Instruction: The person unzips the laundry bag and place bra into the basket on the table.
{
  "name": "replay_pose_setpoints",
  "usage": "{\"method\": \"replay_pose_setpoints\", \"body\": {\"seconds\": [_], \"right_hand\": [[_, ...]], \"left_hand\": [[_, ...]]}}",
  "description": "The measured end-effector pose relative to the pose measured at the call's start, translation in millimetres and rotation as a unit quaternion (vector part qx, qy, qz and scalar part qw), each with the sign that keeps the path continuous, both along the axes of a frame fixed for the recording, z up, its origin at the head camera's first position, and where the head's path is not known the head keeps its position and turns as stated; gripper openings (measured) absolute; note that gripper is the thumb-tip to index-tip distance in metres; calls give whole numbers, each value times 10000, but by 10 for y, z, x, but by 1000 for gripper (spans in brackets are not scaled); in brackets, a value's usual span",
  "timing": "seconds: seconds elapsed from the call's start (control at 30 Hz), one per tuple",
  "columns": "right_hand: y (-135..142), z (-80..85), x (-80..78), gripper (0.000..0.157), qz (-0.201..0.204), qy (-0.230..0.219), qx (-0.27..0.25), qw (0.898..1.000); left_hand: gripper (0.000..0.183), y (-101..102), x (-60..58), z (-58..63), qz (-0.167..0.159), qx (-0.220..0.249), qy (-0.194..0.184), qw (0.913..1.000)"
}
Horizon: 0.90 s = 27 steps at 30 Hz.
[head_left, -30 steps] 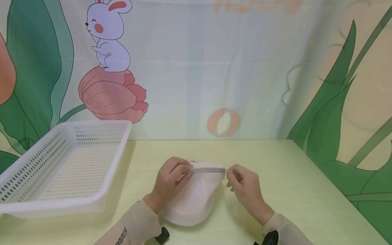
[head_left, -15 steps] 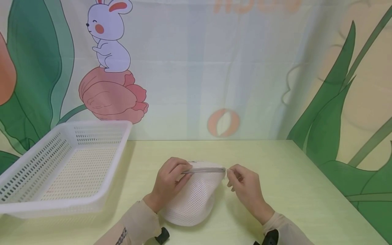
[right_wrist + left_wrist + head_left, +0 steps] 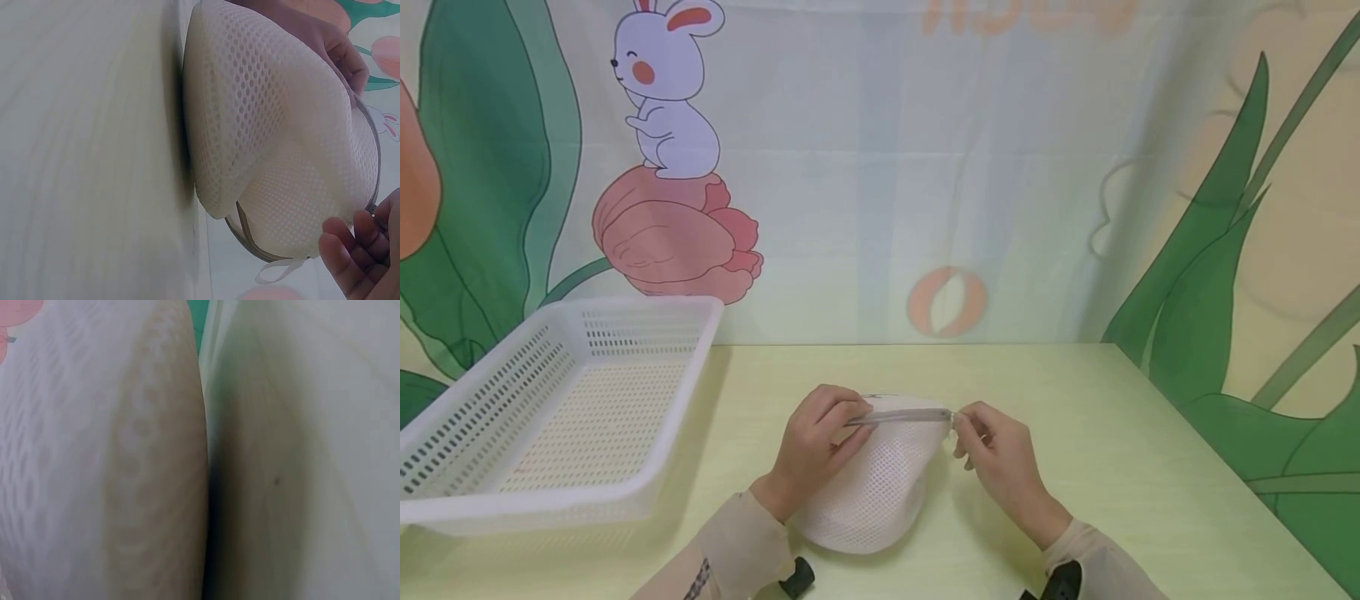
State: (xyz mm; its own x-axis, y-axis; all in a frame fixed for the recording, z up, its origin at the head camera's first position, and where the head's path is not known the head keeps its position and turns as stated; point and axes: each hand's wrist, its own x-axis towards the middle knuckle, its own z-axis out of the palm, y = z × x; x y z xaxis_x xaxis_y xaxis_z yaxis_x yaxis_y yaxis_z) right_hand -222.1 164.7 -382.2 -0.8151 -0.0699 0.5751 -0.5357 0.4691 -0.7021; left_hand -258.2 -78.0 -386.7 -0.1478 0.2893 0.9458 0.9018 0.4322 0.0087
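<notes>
The right hand (image 3: 1002, 450) pinches the right end of a grey zipper (image 3: 908, 415) between thumb and fingers; a small metallic piece shows at these fingertips in the right wrist view. The left hand (image 3: 814, 442) grips the zipper's other end, thumb on the near side, its fingertips partly hidden behind the edge. Between the two grips the zipper runs nearly straight across.

The white mesh laundry bag (image 3: 872, 492) that it edges hangs between the hands, bulging below them toward the person and touching the tabletop (image 3: 1097, 417). Its mesh side lies just beside the left palm and fills much of the left wrist view, blurred. A white fabric loop (image 3: 281, 271) sticks out from the bag's rim near the right fingertips.

Farther out, beige sleeves (image 3: 741, 537) cover both forearms, with a black wrist device (image 3: 1063, 581) below the right hand. A white perforated plastic basket (image 3: 688, 396) sits well apart to the left of the left hand. Beyond both hands stands a printed backdrop (image 3: 1037, 183) showing a rabbit (image 3: 677, 133).
</notes>
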Motion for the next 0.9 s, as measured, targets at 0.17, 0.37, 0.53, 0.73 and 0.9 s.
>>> {"method": "replay_pose_setpoints", "body": {"seconds": [0.17, 0.37, 0.53, 0.73, 0.9], "right_hand": [[1, 6, 4, 15, -26, -58, 79, 9999], [8, -9, -14, 13, -24, 17, 139, 9999], [25, -25, -33, 13, 12, 29, 123, 9999], [21, -10, -33, 12, 16, -83, 78, 9999], [16, 2, -36, 11, -8, -94, 69, 9999]], "left_hand": [[29, 13, -2, 39, 16, -82, -21, 10000], [28, 17, 7, 84, 73, -260, -35, 9996], [26, 24, 28, 152, 85, -415, -187, 9989], [33, -15, 91, 249, 141, -489, -614, 9968], [37, -90, 155, 319, 259, -418, -1111, 9926]]}}
